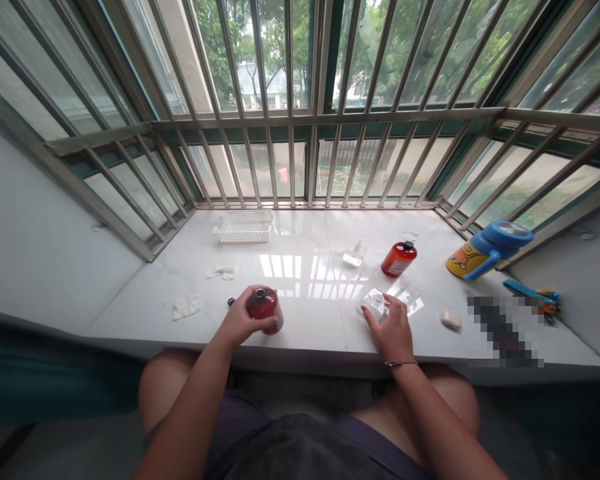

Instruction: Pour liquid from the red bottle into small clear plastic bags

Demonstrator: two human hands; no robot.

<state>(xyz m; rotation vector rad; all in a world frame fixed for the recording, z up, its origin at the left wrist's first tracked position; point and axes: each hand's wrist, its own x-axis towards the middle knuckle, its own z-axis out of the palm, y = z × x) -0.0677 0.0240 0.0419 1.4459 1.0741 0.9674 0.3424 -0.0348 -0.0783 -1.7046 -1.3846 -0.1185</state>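
The left hand [243,315] curls round a red bottle [266,305], mouth up; well to its right (shiny surface [315,327] between), the right hand [394,327] pinches a clear bottle [374,304].

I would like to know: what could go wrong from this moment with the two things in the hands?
1. The red bottle in the left hand appears uncapped, so it might spill if it is tipped.
2. That bottle is near the front edge of the white counter; a loose grip could let it fall over the edge.
3. The counter looks glossy, so the clear container in the right hand might slide if pushed.
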